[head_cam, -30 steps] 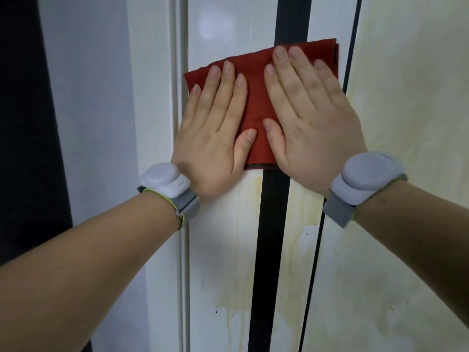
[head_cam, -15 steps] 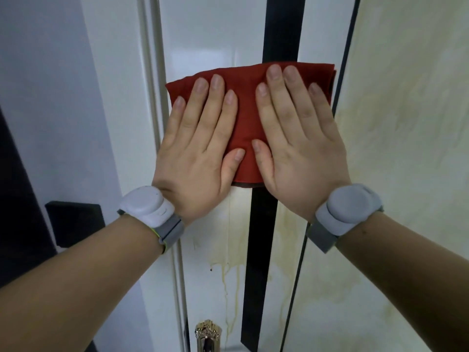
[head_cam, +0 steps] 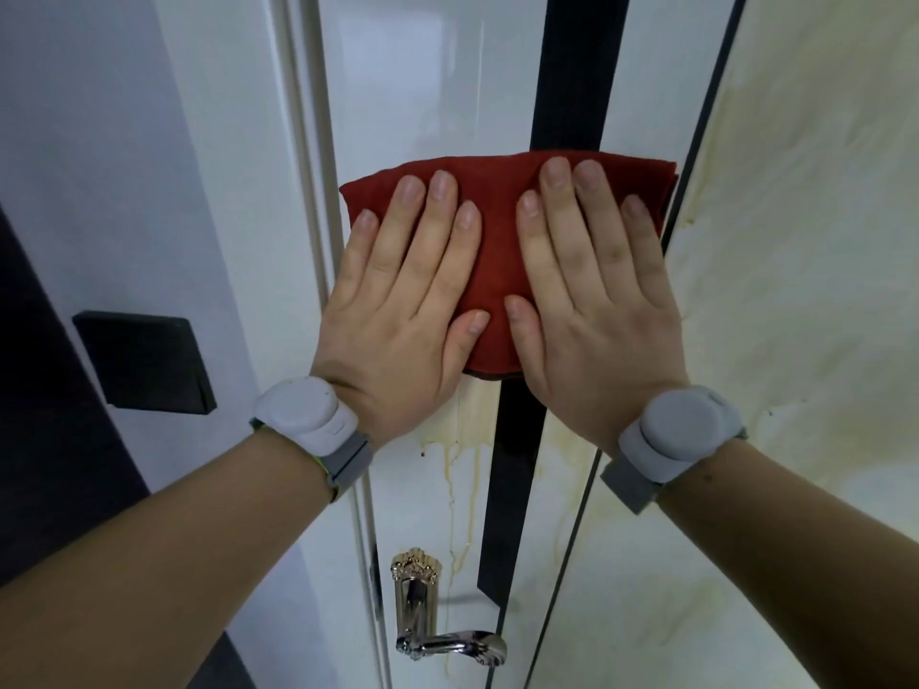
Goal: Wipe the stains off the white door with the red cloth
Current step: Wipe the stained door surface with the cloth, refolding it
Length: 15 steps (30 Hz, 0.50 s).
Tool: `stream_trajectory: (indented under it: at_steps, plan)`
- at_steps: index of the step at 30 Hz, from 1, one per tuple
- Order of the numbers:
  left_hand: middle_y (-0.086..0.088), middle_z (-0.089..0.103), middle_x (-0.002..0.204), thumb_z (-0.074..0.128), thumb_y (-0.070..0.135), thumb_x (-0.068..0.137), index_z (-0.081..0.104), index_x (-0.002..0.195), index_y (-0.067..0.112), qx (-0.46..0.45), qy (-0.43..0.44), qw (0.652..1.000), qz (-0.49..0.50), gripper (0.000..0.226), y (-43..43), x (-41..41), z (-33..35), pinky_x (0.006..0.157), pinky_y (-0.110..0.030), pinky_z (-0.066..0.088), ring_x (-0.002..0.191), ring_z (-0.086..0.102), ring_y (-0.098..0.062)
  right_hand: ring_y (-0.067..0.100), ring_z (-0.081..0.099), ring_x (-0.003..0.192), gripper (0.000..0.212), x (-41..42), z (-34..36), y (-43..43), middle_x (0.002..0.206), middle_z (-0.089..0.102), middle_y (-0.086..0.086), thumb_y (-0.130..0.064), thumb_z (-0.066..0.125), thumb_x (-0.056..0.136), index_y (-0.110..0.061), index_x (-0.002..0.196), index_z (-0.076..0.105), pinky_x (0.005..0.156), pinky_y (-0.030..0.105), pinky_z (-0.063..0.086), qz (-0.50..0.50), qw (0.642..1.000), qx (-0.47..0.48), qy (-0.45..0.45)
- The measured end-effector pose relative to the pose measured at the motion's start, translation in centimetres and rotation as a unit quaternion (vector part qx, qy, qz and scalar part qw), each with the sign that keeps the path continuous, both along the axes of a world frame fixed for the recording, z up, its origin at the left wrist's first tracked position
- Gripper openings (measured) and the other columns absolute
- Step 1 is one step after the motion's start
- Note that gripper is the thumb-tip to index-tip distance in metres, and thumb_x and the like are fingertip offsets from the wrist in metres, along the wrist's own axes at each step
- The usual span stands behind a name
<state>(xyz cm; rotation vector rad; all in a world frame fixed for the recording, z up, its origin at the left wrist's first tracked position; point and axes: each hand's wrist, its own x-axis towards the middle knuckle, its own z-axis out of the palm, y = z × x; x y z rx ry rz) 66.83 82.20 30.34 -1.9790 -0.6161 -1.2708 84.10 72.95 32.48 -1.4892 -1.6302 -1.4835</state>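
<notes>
From my feed I see both hands laid flat on the red cloth (head_cam: 497,226), which is pressed against the white door (head_cam: 398,92) above the handle. The left hand (head_cam: 393,330) has its fingers straight and slightly spread, covering the cloth's left half, with the little finger near the cloth's left edge. The right hand (head_cam: 601,330) lies the same way on the right half, fingers straight, fingertips close to the cloth's upper edge. The two thumbs point towards each other and sit just apart over the cloth's lower middle. Neither hand pinches the fabric; both press it with open palms.

The cloth looks folded, with layered edges showing at its right side. It spans the glossy white panel and crosses the black vertical strip (head_cam: 577,67), reaching the thin dark line at the panel's right edge.

Just below the cloth I can see yellowish stains (head_cam: 455,469) running down the white panel in thin drips beside the black strip. More pale yellow marks cover the cream surface (head_cam: 805,241) to the right.

Each wrist carries a grey band with a round unit: the left wristband (head_cam: 303,415) and the right wristband (head_cam: 681,435). Low in the view is a shiny metal door handle (head_cam: 416,604) with an ornate top. A dark square plate (head_cam: 144,363) sits on the wall to the left.
</notes>
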Motion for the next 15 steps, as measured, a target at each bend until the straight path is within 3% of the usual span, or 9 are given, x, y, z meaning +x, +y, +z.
stream_trajectory:
  at_steps: [11,15]
  plan:
    - [-0.015,0.013,0.167,0.040,0.039,0.108,0.015,0.162,0.005,-0.003,0.014,1.000,0.004,0.069,0.4,0.1,-5.0,0.129,-0.051,0.006,0.155,0.015,-0.038,0.035,0.022,0.152,0.060,0.1,-4.7,-0.1,0.163,0.027,0.018,-0.032,0.042,0.105,-0.002,0.156,0.031,0.125,0.051,0.020,0.019,1.000,-0.009,0.015]
    - [-0.015,0.017,0.168,0.040,0.041,0.107,0.012,0.163,0.007,-0.007,0.017,1.000,0.008,0.072,0.5,0.2,-6.9,0.129,-0.051,0.005,0.156,0.012,-0.036,0.032,0.017,0.152,0.062,0.2,-6.5,0.0,0.163,0.018,0.016,-0.033,0.043,0.104,-0.003,0.156,0.030,0.126,0.049,0.015,0.017,1.000,-0.017,0.016]
